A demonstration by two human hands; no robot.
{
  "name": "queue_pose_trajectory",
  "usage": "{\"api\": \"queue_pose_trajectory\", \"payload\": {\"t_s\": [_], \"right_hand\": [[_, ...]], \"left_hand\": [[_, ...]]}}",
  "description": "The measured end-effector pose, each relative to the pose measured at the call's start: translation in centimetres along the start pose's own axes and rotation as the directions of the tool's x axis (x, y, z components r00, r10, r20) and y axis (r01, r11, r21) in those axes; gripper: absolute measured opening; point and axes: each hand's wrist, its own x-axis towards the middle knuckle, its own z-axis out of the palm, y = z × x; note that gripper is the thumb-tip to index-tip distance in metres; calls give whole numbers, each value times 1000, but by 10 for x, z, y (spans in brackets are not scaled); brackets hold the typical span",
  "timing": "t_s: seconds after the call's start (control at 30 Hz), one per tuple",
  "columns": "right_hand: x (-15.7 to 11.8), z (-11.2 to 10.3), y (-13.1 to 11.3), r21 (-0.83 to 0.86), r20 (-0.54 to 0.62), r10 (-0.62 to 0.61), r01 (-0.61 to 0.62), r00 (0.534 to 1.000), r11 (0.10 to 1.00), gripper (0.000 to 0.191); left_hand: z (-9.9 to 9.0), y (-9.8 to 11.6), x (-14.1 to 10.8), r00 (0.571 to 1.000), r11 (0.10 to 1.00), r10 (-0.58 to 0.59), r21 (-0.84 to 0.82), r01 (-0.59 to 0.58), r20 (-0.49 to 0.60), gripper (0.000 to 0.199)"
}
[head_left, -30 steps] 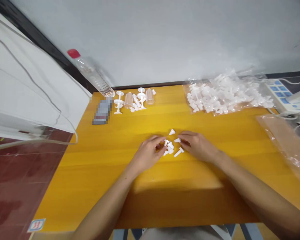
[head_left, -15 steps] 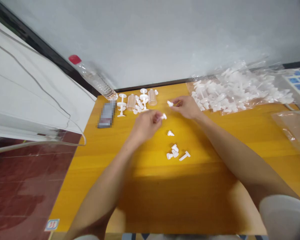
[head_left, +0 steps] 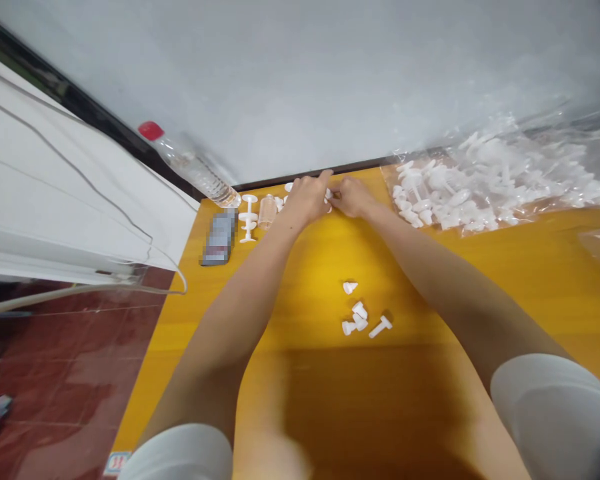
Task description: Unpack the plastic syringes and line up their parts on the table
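Observation:
My left hand [head_left: 307,199] is at the far side of the table, closed, with one finger sticking out toward the wall. Whatever lies under its fingers is hidden. Close beside it, my right hand [head_left: 353,197] is closed with fingertips pinched at a small white plastic piece [head_left: 329,195] between the two hands. Left of my hands stand a clear plastic cylinder [head_left: 267,212] and a white plastic part with stacked discs [head_left: 249,219]. Nearer to me lie a white cone-tipped piece [head_left: 350,287], a small cluster of white plugs [head_left: 359,317] and a white T-shaped pin [head_left: 381,327].
A clear bottle with a red cap [head_left: 195,170] leans against the wall by a blurred-out dark object [head_left: 220,237]. On the right, clear bags of white plastic parts [head_left: 485,183] lie along the wall. The wooden table [head_left: 190,320] ends at the left above a red floor.
Both hands have moved away from me to the table's far side and come together. Before, each held a small white piece over the middle. The view has shifted slightly.

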Motion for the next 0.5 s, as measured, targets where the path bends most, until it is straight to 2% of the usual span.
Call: {"api": "queue_pose_trajectory", "payload": {"t_s": [0.1,0.17,0.23,0.33,0.4,0.5], "right_hand": [[10,-1,-7,4,58,-62,62,996,998,21],[12,-1,-11,5,82,-80,80,993,997,19],[10,-2,-13,9,90,-82,81,993,997,19],[0,-6,-11,28,92,-75,73,993,997,20],[-9,-8,-10,74,95,-70,63,993,995,21],[-16,-7,-9,155,74,-49,37,996,987,45]], "left_hand": [[-15,-5,-35,988,991,-44,-131,25,-147,59],[-22,-4,-68,984,971,-71,-236,30,-165,45],[-21,3,-101,992,935,-65,-355,24,-105,34],[-5,19,-136,1000,865,14,-502,-9,5,30],[9,30,-146,996,846,75,-532,-40,44,34],[24,43,-146,989,854,124,-516,-66,78,33]]}}
